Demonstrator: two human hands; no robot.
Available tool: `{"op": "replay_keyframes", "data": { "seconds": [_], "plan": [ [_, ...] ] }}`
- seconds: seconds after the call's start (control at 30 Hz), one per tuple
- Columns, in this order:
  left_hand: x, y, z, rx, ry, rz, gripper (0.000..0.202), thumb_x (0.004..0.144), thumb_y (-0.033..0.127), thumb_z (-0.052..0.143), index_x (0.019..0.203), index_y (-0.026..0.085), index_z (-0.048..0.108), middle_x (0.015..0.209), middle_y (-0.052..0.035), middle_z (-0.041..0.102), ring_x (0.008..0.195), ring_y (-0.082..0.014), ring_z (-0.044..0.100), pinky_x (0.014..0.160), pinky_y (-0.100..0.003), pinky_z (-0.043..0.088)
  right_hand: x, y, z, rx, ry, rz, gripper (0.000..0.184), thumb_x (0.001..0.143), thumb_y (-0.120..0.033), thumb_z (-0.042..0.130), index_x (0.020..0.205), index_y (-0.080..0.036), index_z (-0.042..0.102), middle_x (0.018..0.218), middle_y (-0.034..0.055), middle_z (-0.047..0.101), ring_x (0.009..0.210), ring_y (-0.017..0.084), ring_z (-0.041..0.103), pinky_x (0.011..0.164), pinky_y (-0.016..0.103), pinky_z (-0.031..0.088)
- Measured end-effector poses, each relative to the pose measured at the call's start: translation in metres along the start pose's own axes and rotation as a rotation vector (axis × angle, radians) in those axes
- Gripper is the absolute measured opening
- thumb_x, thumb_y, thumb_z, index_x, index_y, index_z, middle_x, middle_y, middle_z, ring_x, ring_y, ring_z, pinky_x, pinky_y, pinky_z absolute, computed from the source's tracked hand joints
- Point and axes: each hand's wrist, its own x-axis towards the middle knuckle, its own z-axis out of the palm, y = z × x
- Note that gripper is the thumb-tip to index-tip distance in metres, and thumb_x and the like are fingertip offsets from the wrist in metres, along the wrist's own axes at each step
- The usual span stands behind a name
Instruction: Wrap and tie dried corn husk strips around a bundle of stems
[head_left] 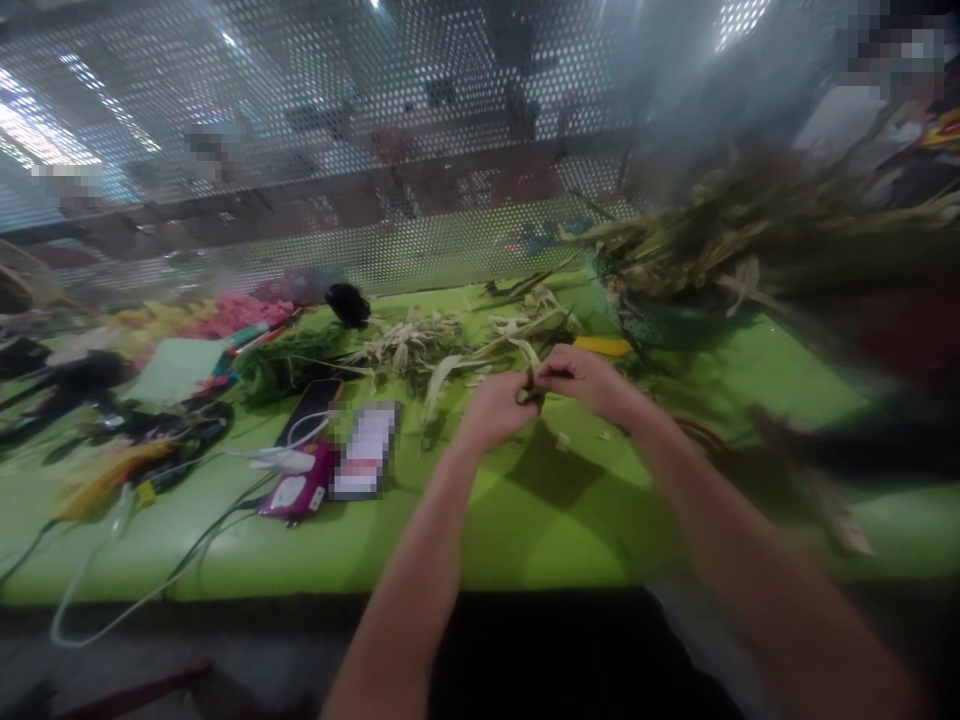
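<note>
Over the green table (495, 545), both hands are together, fingers closed at the same spot. My left hand (497, 408) grips the lower end of a pale, dried leaf strip (529, 358), which curls up above the fingers. From the right, my right hand (586, 380) pinches at the same strip beside the left fingertips. The exact finger contact is blurred. Just beyond the hands lies a loose pile of dried leaf strips (412, 345), and small scraps are scattered beneath them.
At left are a phone (367, 450), a purple charging block (300, 485) with cables, a dark phone (311, 405), an orange-yellow tool (112, 480) and green netting-like material (289, 362). A green basket (660, 322) of dried stalks (697, 240) stands at right. Behind is a perforated metal screen (450, 110).
</note>
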Motion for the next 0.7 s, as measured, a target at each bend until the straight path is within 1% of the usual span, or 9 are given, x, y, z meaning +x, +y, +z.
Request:
{"op": "replay_keyframes", "data": {
  "seconds": [0.1, 0.23, 0.4, 0.47, 0.53, 0.6, 0.7],
  "plan": [
    [0.0, 0.001, 0.0, 0.01, -0.027, -0.022, 0.012, 0.077, 0.026, 0.058, 0.072, 0.017, 0.064, 0.07, -0.0035, 0.06, 0.066, -0.0162, 0.05, 0.061, -0.028, 0.03, -0.002, -0.004, 0.003, -0.087, 0.001, -0.023, 0.012, 0.085, -0.029, 0.067, 0.081, -0.02, 0.074, 0.079, 0.0013, 0.057, 0.075, 0.015, 0.056, 0.068, 0.026, 0.04],
    [0.0, 0.0, -0.001, -0.035, -0.035, -0.043, 0.01, 0.076, 0.024, 0.059, 0.072, 0.017, 0.064, 0.067, -0.0015, 0.058, 0.064, -0.0147, 0.048, 0.059, -0.026, 0.028, -0.005, -0.015, 0.006, -0.2, 0.047, -0.054, 0.01, 0.086, -0.021, 0.064, 0.085, -0.02, 0.074, 0.086, 0.0028, 0.058, 0.078, 0.015, 0.057, 0.069, 0.026, 0.04],
    [0.0, -0.005, -0.002, -0.048, 0.029, -0.06, 0.015, 0.076, 0.029, 0.06, 0.07, 0.015, 0.061, 0.064, -0.0001, 0.055, 0.061, -0.0127, 0.044, 0.058, -0.025, 0.028, -0.006, -0.025, 0.006, -0.214, 0.018, -0.096, 0.026, 0.087, -0.012, 0.052, 0.095, -0.021, 0.074, 0.093, 0.0052, 0.062, 0.083, 0.017, 0.059, 0.074, 0.027, 0.044],
    [0.0, -0.006, -0.001, -0.066, 0.035, -0.08, 0.016, 0.075, 0.029, 0.061, 0.07, 0.015, 0.062, 0.063, 0.0003, 0.054, 0.061, -0.0126, 0.044, 0.058, -0.025, 0.028, -0.007, -0.028, 0.006, -0.185, 0.039, -0.095, 0.027, 0.085, -0.009, 0.051, 0.096, -0.021, 0.073, 0.095, 0.0054, 0.066, 0.086, 0.018, 0.061, 0.077, 0.028, 0.044],
    [0.0, -0.006, 0.0, -0.128, 0.013, -0.09, 0.016, 0.075, 0.029, 0.061, 0.073, 0.014, 0.064, 0.063, 0.0005, 0.055, 0.061, -0.0126, 0.045, 0.057, -0.025, 0.03, -0.007, -0.03, 0.008, -0.134, 0.074, -0.072, 0.026, 0.083, -0.009, 0.054, 0.098, -0.022, 0.072, 0.094, 0.004, 0.069, 0.086, 0.018, 0.063, 0.076, 0.028, 0.044],
    [-0.001, -0.005, 0.001, -0.188, -0.019, -0.089, 0.015, 0.073, 0.027, 0.06, 0.075, 0.013, 0.065, 0.063, 0.0007, 0.056, 0.06, -0.0126, 0.047, 0.057, -0.024, 0.031, -0.008, -0.031, 0.009, -0.128, 0.101, -0.041, 0.022, 0.08, -0.01, 0.058, 0.094, -0.023, 0.07, 0.089, 0.0019, 0.071, 0.081, 0.018, 0.063, 0.072, 0.027, 0.043],
    [0.0, -0.005, 0.004, -0.204, -0.04, -0.077, 0.012, 0.071, 0.024, 0.061, 0.07, 0.012, 0.065, 0.061, 0.0006, 0.055, 0.062, -0.0134, 0.049, 0.058, -0.024, 0.032, -0.008, -0.031, 0.012, -0.242, 0.076, -0.062, 0.019, 0.076, -0.008, 0.06, 0.083, -0.022, 0.07, 0.081, 0.0009, 0.071, 0.078, 0.018, 0.061, 0.069, 0.028, 0.041]
  ]
}}
